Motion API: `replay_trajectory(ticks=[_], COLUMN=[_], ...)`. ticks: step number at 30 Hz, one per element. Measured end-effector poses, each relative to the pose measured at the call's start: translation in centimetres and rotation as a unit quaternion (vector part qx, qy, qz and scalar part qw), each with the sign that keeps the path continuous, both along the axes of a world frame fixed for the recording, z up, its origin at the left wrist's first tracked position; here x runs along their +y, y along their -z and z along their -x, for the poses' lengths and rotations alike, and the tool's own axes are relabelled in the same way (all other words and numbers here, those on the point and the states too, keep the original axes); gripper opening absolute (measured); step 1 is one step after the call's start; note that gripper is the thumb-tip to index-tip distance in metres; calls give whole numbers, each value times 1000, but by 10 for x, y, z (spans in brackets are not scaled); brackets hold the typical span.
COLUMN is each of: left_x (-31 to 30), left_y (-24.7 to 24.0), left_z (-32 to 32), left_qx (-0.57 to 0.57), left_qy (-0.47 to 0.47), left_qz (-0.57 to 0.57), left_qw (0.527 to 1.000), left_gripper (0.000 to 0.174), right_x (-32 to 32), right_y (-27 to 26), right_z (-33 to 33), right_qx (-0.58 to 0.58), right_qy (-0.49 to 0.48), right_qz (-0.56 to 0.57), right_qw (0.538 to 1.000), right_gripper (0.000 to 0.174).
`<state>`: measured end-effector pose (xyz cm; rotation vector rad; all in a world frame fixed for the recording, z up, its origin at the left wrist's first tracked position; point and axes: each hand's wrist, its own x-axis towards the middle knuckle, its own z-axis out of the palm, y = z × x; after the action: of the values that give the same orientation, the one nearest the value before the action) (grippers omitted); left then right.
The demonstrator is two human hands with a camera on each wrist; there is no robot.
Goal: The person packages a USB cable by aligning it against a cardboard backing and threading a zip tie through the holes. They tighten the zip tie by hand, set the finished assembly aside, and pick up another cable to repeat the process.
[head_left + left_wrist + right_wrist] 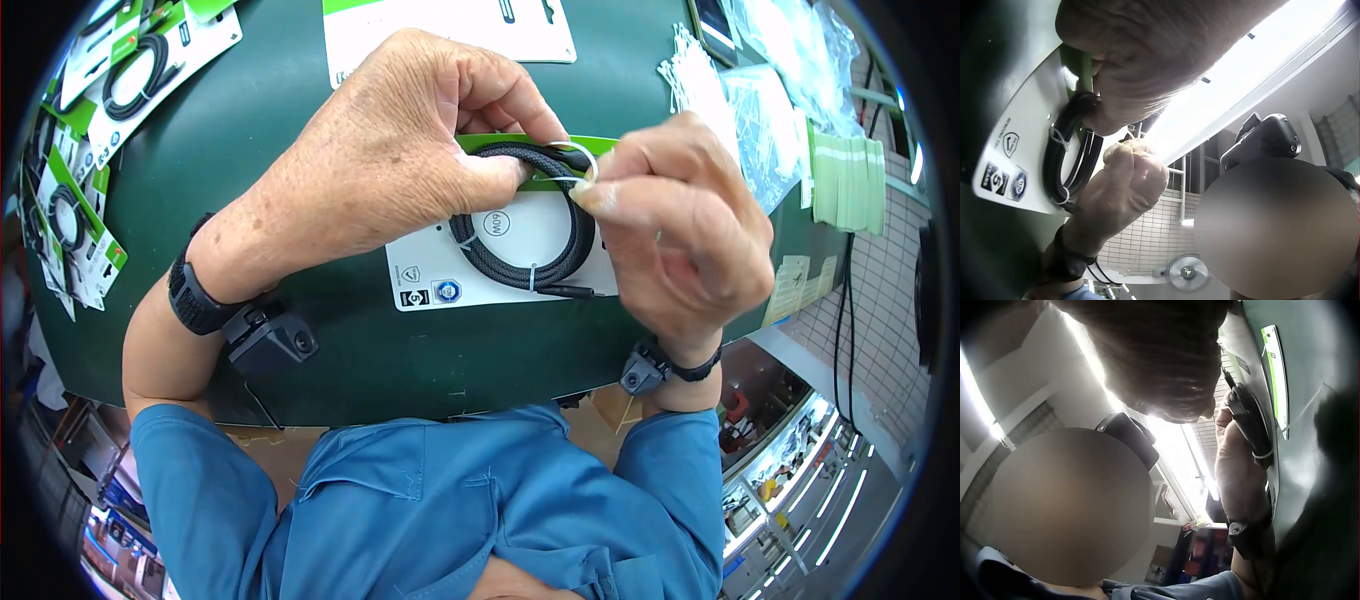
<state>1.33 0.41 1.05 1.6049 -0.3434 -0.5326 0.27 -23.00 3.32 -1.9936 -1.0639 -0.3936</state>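
A coiled black braided cable (583,238) lies against a white and green packaging card (430,262) printed with "60W". My left hand (390,150) holds the coil at the card's green upper edge, its thumb on the cable and its index finger bent over the top; the other fingers are partly hidden. My right hand (695,215) pinches a thin white tie (566,180) that loops around the cable's upper part. White ties (1063,196) also bind the coil lower down, as the left wrist view shows.
Carded cables (140,85) are piled at the table's left. Another card (450,40) lies beyond my hands. At the back right are a bundle of white ties (690,75), clear plastic bags (765,125) and a stack of pale green cards (845,180). The green table (350,355) curves toward me.
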Motion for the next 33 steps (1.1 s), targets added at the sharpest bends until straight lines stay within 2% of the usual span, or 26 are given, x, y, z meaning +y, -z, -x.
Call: replay_trajectory(ticks=[5,16,33], left_x=[3,1,2], left_y=[-8,-13,-9], left_z=[2,4,4], left_qx=[-28,37,-2], left_qy=[-3,-15,-12], left_qz=[16,33,24], left_qw=[999,999,1000], left_gripper=[23,25,25], right_x=[5,8,12], right_y=[-3,-6,1], right_z=[10,18,7], right_qx=[-13,4,-19], right_qy=[3,11,-8], right_qz=[-14,2,20], right_qw=[1000,1000,1000], right_gripper=[29,36,28])
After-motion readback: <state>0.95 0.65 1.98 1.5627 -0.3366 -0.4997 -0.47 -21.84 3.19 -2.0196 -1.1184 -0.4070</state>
